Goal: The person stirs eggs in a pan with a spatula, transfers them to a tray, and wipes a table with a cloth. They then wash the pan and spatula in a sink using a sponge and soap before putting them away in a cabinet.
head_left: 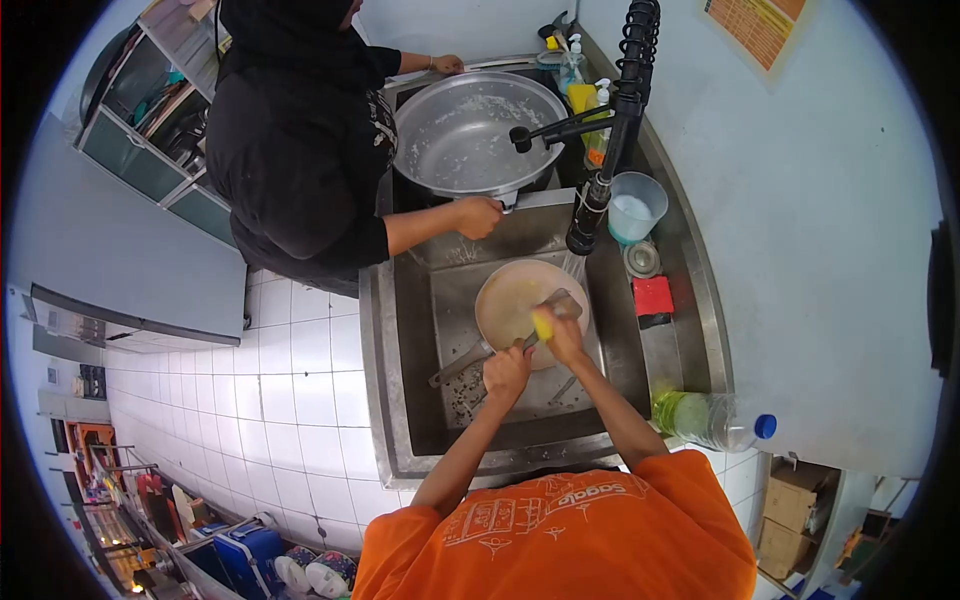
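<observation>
Over the sink (pixel 420 400), my left hand (pixel 507 374) is closed around the handle of a grey spatula (pixel 566 300), whose flat head points away from me. My right hand (pixel 564 338) presses a yellow sponge (pixel 543 323) against the spatula's shaft. Beneath both hands lies a cream-coloured frying pan (pixel 505 290) in the basin, its inside facing up and its handle pointing to the lower left. Dark food bits (pixel 466 392) lie on the sink floor beside the pan handle.
At the left, a person in black (pixel 290 160) holds a large metal pot (pixel 460 150) on the sink's far side. A black spring faucet (pixel 590 200) hangs over the basin. On the right ledge are a plastic tub (pixel 636 205), a red sponge (pixel 653 296) and a lying bottle (pixel 710 420).
</observation>
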### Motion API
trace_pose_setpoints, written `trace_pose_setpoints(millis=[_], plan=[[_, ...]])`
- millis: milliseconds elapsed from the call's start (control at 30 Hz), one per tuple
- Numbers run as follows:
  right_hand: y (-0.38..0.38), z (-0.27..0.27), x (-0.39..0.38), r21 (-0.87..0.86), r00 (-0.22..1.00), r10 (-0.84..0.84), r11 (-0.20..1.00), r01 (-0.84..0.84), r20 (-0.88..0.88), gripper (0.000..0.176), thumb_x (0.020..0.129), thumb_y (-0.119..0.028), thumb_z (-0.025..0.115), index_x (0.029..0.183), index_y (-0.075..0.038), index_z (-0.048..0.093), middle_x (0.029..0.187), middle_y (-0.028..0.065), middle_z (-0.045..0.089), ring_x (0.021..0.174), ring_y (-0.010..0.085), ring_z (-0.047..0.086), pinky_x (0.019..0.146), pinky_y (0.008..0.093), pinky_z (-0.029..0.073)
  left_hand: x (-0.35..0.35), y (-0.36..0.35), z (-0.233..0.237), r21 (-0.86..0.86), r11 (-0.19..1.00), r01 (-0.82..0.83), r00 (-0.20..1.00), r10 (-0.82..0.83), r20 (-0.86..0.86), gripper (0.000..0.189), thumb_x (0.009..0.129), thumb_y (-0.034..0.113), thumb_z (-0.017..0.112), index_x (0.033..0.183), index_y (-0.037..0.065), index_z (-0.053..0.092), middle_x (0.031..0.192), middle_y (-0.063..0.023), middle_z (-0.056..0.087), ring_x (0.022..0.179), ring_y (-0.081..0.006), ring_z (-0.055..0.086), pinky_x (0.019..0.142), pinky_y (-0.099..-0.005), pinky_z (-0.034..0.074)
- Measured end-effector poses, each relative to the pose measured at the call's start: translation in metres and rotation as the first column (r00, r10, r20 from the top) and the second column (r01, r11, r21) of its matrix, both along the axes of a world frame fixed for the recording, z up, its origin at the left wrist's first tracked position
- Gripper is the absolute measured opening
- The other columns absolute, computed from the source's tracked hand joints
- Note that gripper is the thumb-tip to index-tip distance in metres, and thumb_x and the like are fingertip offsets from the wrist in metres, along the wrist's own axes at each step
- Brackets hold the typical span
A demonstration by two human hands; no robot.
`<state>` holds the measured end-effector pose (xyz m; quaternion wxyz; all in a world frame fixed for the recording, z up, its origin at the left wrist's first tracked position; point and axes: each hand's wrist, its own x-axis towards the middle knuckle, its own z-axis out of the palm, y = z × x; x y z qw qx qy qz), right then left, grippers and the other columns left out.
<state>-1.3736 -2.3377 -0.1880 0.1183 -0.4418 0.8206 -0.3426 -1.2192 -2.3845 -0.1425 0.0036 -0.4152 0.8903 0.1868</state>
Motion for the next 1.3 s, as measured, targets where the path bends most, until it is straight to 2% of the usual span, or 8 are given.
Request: trace_pose_setpoints(millis=[200, 300, 367, 600, 667, 867, 1067, 1300], plan=[[0.012, -0.039, -0.054, -0.019, 0.992, -0.08, 0.996, 0.082, 0.095, 0.04, 0.071, 0.005, 0.053, 0.107, -0.012, 0.059, 0.11, 0.0133, 0.058, 0.105, 0.0338, 0.054, 0.088, 0.0403, 0.045, 0.012, 0.003, 0.001, 0.051, 0.997, -0.055, 0.998, 0.054, 0.027, 0.035, 0.086, 0.044, 0.051, 0.098, 0.013, 0.063, 0.067, -0.0182, 0.063, 0.064, -0.0371, 0.063, 0.056, -0.0462, 0.051], [0.02, -0.05, -0.056, 0.096, 0.647, -0.277, 0.949, 0.301, 0.71, 0.03, 0.08, -0.007, 0.051, 0.109, -0.012, 0.058, 0.111, 0.0092, 0.059, 0.102, 0.0285, 0.057, 0.092, 0.0413, 0.044, 0.016, -0.004, -0.008, 0.215, 0.974, -0.074, 0.997, 0.076, 0.0, 0.037, 0.087, 0.045, 0.048, 0.099, 0.013, 0.063, 0.075, -0.0191, 0.064, 0.071, -0.0384, 0.063, 0.062, -0.0469, 0.05], [0.029, -0.07, -0.028, -0.158, -0.223, 0.31, 0.841, 0.517, 0.924, 0.029, 0.087, -0.023, 0.048, 0.113, -0.013, 0.055, 0.112, 0.0063, 0.059, 0.103, 0.0264, 0.057, 0.094, 0.0468, 0.043, 0.008, -0.002, -0.026, 0.336, 0.941, -0.037, 0.998, 0.051, -0.033, 0.039, 0.088, 0.046, 0.047, 0.1, 0.013, 0.063, 0.079, -0.0188, 0.064, 0.076, -0.0386, 0.063, 0.066, -0.0469, 0.05], [0.061, -0.075, -0.019, 0.016, -0.364, 0.289, 0.763, 0.646, 0.885, 0.043, 0.087, -0.04, 0.05, 0.121, -0.014, 0.045, 0.112, 0.0092, 0.056, 0.104, 0.0309, 0.056, 0.086, 0.0551, 0.046, 0.035, 0.01, -0.121, 0.663, 0.738, 0.123, 0.989, -0.148, -0.018, 0.045, 0.091, 0.05, 0.037, 0.108, 0.014, 0.058, 0.098, -0.019, 0.062, 0.093, -0.0395, 0.058, 0.08, -0.047, 0.045], [0.076, -0.06, -0.015, 0.335, 0.274, -0.334, 0.941, 0.045, 0.902, 0.06, 0.08, -0.037, 0.061, 0.128, -0.01, 0.037, 0.11, 0.0121, 0.056, 0.093, 0.0291, 0.061, 0.082, 0.0572, 0.047, 0.054, 0.014, -0.157, 0.704, 0.694, 0.151, 0.972, -0.233, 0.021, 0.049, 0.09, 0.053, 0.035, 0.113, 0.014, 0.056, 0.104, -0.0203, 0.06, 0.097, -0.0415, 0.056, 0.085, -0.0489, 0.043], [0.081, -0.088, -0.004, 0.739, 0.868, -0.473, 0.638, 0.218, 0.152, 0.061, 0.076, -0.023, 0.067, 0.125, -0.005, 0.035, 0.106, 0.0189, 0.057, 0.09, 0.0379, 0.061, 0.08, 0.0487, 0.048, 0.06, 0.023, -0.196, 0.741, 0.664, 0.102, 0.959, -0.263, 0.104, 0.048, 0.091, 0.048, 0.039, 0.112, 0.009, 0.055, 0.106, -0.0201, 0.059, 0.103, -0.0391, 0.055, 0.085, -0.0497, 0.044], [0.039, -0.164, -0.019, 0.26, 0.989, -0.128, 0.955, 0.143, -0.073, 0.054, 0.07, -0.016, 0.065, 0.116, -0.005, 0.04, 0.111, 0.0194, 0.053, 0.103, 0.0386, 0.052, 0.083, 0.0492, 0.044, 0.102, 0.031, -0.267, 0.509, 0.78, 0.364, 0.835, -0.516, 0.194, 0.028, 0.084, 0.022, 0.05, 0.106, 0.007, 0.057, 0.095, -0.0192, 0.062, 0.092, -0.0363, 0.059, 0.082, -0.0476, 0.044], [-0.104, -0.215, 0.092, 0.367, 0.915, -0.294, 0.912, 0.182, 0.275, 0.036, 0.067, -0.011, 0.063, 0.101, -0.009, 0.051, 0.107, 0.0153, 0.054, 0.1, 0.0362, 0.052, 0.082, 0.0453, 0.043, 0.079, -0.061, -0.18, 0.108, 0.973, -0.204, 0.952, 0.171, 0.252, 0.034, 0.081, 0.015, 0.054, 0.114, 0.011, 0.052, 0.119, -0.015, 0.051, 0.109, -0.0299, 0.049, 0.095, -0.0461, 0.036]])
